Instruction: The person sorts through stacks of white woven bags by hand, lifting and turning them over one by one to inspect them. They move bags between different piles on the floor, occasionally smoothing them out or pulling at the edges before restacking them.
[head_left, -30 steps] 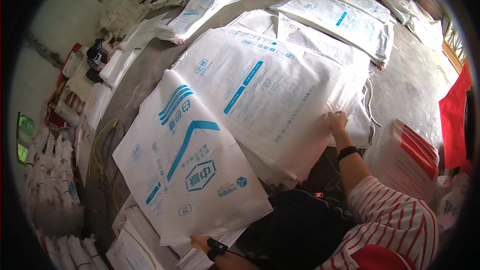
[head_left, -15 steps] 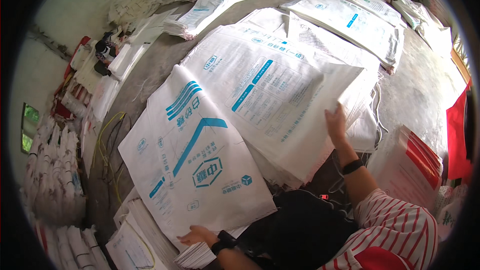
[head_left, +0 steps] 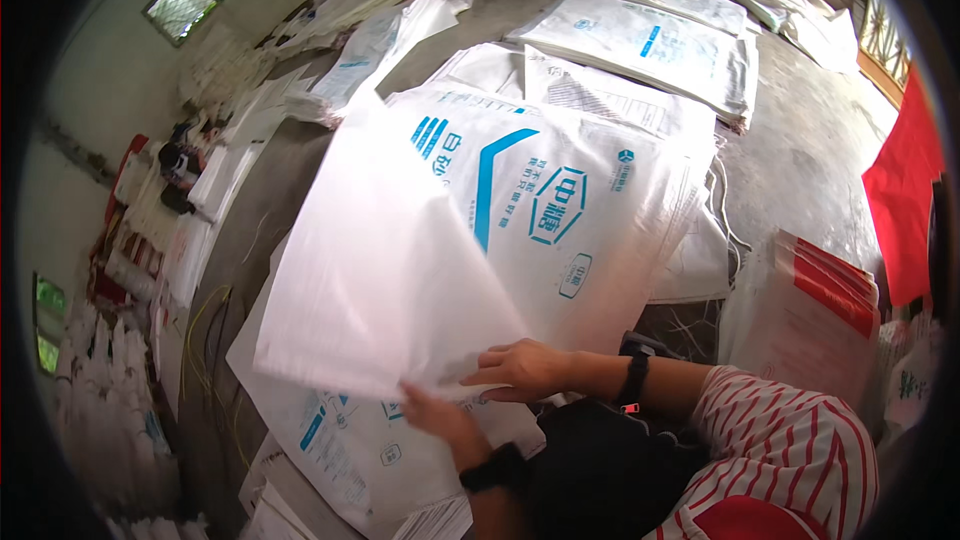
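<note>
A white woven sack (head_left: 360,270), its plain side up, is folded over toward the left, curving across the printed stack. Under it on the right lies a sack with blue print (head_left: 560,200), on top of a pile. My left hand (head_left: 445,420) is at the near edge of the plain sack, its fingers closed on the edge and slightly blurred. Just right of it, my right hand (head_left: 525,370) rests with stretched fingers on the sack near that same edge. Another blue-printed sack (head_left: 390,450) lies beneath my left hand, partly covered.
More flat sack piles (head_left: 640,45) lie on the concrete floor beyond. Red-banded sacks (head_left: 810,310) stand at the right, near a red cloth (head_left: 905,200). Bundled sacks (head_left: 110,410) and a yellow cord (head_left: 195,340) are at the left. A person (head_left: 180,165) sits far left.
The right-hand sack has been turned over leftward, showing its plain side. My right hand has come from the far right to beside my left hand, which has moved slightly up and right.
</note>
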The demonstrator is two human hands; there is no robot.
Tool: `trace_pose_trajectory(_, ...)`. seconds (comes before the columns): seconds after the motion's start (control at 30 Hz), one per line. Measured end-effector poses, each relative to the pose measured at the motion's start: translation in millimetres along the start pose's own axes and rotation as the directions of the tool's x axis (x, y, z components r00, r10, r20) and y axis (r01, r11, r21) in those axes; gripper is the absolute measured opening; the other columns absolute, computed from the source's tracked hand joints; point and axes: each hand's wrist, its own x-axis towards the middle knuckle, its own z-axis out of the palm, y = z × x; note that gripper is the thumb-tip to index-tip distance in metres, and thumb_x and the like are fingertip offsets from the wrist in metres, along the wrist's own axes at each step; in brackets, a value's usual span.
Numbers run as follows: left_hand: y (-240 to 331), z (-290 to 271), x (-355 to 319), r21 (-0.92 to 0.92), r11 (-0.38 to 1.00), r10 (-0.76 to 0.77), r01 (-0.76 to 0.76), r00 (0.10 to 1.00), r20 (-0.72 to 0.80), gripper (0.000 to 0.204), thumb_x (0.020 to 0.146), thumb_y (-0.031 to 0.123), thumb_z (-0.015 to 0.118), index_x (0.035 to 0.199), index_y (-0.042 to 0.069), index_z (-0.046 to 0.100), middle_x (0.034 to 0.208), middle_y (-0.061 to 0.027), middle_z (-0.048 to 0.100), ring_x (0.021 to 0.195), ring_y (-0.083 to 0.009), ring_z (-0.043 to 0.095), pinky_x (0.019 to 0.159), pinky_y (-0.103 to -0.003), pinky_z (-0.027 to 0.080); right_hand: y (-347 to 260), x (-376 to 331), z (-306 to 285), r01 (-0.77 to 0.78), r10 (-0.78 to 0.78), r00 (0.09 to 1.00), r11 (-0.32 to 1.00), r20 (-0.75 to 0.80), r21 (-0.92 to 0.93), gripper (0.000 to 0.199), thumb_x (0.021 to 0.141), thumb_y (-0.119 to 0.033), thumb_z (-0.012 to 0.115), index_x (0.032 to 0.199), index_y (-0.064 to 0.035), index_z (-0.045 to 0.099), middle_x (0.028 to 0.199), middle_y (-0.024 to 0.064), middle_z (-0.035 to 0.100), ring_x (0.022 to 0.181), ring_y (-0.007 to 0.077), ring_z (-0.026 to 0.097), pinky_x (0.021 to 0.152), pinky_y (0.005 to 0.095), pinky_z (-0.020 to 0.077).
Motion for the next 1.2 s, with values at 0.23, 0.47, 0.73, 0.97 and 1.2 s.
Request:
trace_pose_trajectory(0.23,-102.4,-127.0,-9.3,0.632,0.711,0.389,-0.307,0.921,0.01,0.039,0.085,0.014,0.062,0.113,-0.01,0.049,0.094,-0.024,0.064,0.085,-0.0401,0.064,0.07,-0.048,0.05,141.9,-82.0,-15.2,-0.661,0.584,0.436,0.724,-0.685,0.197,0.034,0.088,-0.021,0.064,0.118,-0.0052,0.062,0.114,0.0169,0.06,0.101,0.0332,0.058,0.09,0.0422,0.0471)
trace_pose_trajectory(0.47,-191.8,-171.5,-18.5,0.861,0.44,-0.052,0.256,0.964,-0.26,0.032,0.073,-0.006,0.065,0.103,-0.01,0.055,0.092,-0.0249,0.066,0.089,-0.0418,0.066,0.078,-0.048,0.053,208.4,-147.1,-51.1,-0.927,0.658,-0.041,0.256,-0.752,0.275,0.048,0.089,-0.034,0.058,0.124,-0.0018,0.057,0.119,0.0206,0.058,0.111,0.0414,0.053,0.098,0.0475,0.0414)
trace_pose_trajectory(0.73,-326.0,-243.0,2.0,0.817,0.571,-0.419,0.079,0.884,0.207,0.019,0.069,0.008,0.074,0.076,-0.002,0.059,0.07,-0.0126,0.062,0.062,-0.0252,0.062,0.053,-0.035,0.049,246.9,-147.5,-64.9,-0.799,0.791,-0.358,0.017,-0.497,0.602,0.069,0.078,-0.037,0.074,0.129,0.004,0.052,0.123,0.025,0.059,0.118,0.0376,0.055,0.104,0.0422,0.0415)
trace_pose_trajectory(0.97,-238.0,-187.9,-15.1,1.0,0.002,-0.592,0.028,0.806,-0.022,0.008,0.08,0.012,0.068,0.08,0.005,0.071,0.076,-0.0049,0.07,0.071,-0.0178,0.067,0.057,-0.033,0.048,275.2,-209.0,-58.9,-0.699,0.783,-0.375,0.113,-0.496,0.706,0.057,0.079,-0.031,0.074,0.119,0.0053,0.058,0.101,0.0189,0.065,0.086,0.0284,0.065,0.073,0.0371,0.0537)
trace_pose_trajectory(1.2,-154.2,-162.3,-23.2,0.872,0.322,-0.153,0.368,0.93,-0.335,0.025,0.086,0.015,0.062,0.104,-0.002,0.059,0.1,-0.0146,0.06,0.093,-0.0282,0.058,0.077,-0.045,0.041,248.2,-200.6,-64.2,-0.375,0.908,-0.214,0.264,-0.36,0.889,0.037,0.081,-0.019,0.07,0.105,0.007,0.059,0.081,0.0108,0.059,0.063,0.0193,0.057,0.05,0.034,0.0479)
